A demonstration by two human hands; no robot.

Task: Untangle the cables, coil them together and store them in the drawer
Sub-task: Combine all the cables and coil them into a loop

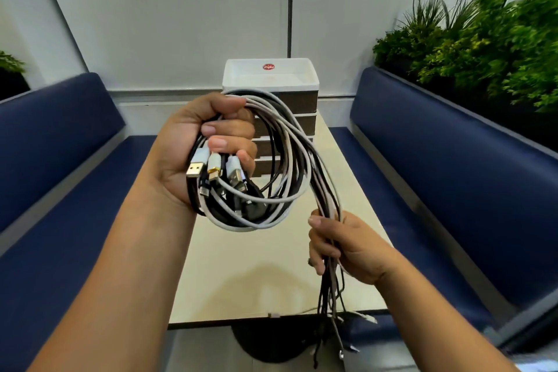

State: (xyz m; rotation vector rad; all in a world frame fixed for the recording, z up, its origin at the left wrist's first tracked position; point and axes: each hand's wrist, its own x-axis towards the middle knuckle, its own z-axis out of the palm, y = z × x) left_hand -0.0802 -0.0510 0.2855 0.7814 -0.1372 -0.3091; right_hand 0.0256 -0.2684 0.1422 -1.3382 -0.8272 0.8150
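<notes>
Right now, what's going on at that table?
A person is coiling a bundle of black and white cables above the table. The left hand grips the coiled loops with the USB plugs bunched at the palm. The right hand holds the remaining strands together, and their loose ends hang past the table's near edge. The drawer unit at the table's far end appears shut, so nothing is stored yet.
</notes>
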